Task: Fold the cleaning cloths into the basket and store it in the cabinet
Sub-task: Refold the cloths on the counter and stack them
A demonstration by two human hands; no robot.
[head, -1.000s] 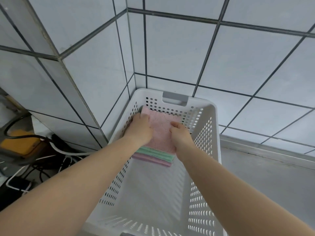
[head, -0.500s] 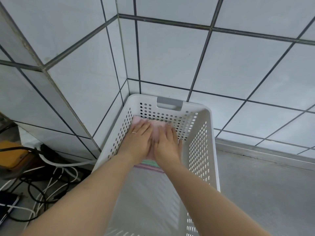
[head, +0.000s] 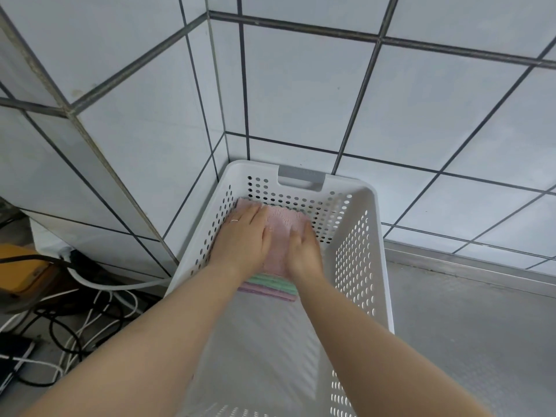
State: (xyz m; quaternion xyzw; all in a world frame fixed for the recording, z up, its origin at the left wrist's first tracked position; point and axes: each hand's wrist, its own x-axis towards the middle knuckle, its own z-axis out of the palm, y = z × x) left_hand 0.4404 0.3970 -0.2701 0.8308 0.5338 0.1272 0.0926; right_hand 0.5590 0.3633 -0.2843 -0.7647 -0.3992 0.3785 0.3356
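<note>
Inside the white basket [head: 358, 266], both of my grips lie flat on a stack of folded cloths [head: 278, 236]. My left hand [head: 240, 239] rests palm down on the left part of the pink top cloth, fingers straight and close together, reaching toward the far wall of the basket; a thin ring [head: 235, 220] shows on one finger. My right hand [head: 302, 251] lies just beside it on the right part of the same cloth, fingers also extended and pressing down, curled round nothing. Neither grip pinches or holds the cloth; both simply press on it.

Under my palms the stack sits at the far end of the basket, against its left wall and touching or nearly touching the perforated end wall. Toward my wrists, the near edges of a green cloth [head: 275, 282] and a purple-pink cloth [head: 267, 293] stick out from beneath the top one. Beyond my fingertips a grey handle [head: 301, 177] is set into the basket's far rim.

Past the handle, the basket stands in a corner of white tiled walls [head: 301, 94]. To the right of my right hand lies a grey steel surface [head: 469, 341]. To the left of my left hand, well apart, a tangle of black and white cables [head: 87, 314] lies beside a yellow object [head: 21, 272] that I cannot identify.
</note>
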